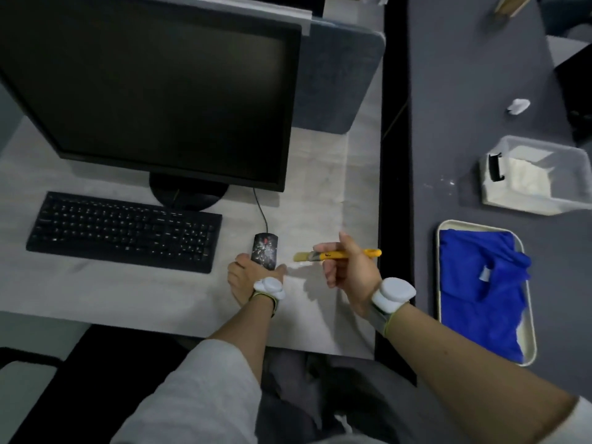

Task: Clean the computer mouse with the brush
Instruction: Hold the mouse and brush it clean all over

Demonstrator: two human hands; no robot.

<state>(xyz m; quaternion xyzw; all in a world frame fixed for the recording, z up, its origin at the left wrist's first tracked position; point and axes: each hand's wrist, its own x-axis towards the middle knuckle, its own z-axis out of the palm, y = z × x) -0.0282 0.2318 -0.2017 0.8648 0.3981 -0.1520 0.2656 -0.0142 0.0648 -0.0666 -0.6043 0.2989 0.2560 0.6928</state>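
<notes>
The mouse (265, 251), black and flecked with pale specks across its top, lies on the light bench (160, 293) just right of the keyboard's right end, its cable running away toward the monitor. The left hand (248, 277) grips the mouse at its near end, thumb on one side and fingers curled on the other, so that the speckled top stays in view. Just to the right, apart from the mouse, the right hand (347, 270) holds the brush (336, 255) by its yellow handle, fingers curled round it; the brush lies nearly level above the bench, its pale bristles pointing left toward the mouse without touching it. A smear of white dust shows on the bench below the bristles. Both wrists carry a white device on a strap. The black keyboard (125, 232) lies along the front of the dark monitor (153, 91), which stands toward the bench's far left. Past the bench's right edge, on a darker grey surface, a pale tray (530, 354) holds a crumpled blue cloth (480, 293), and beyond it stands a clear plastic tub (541, 174) with something white inside.
</notes>
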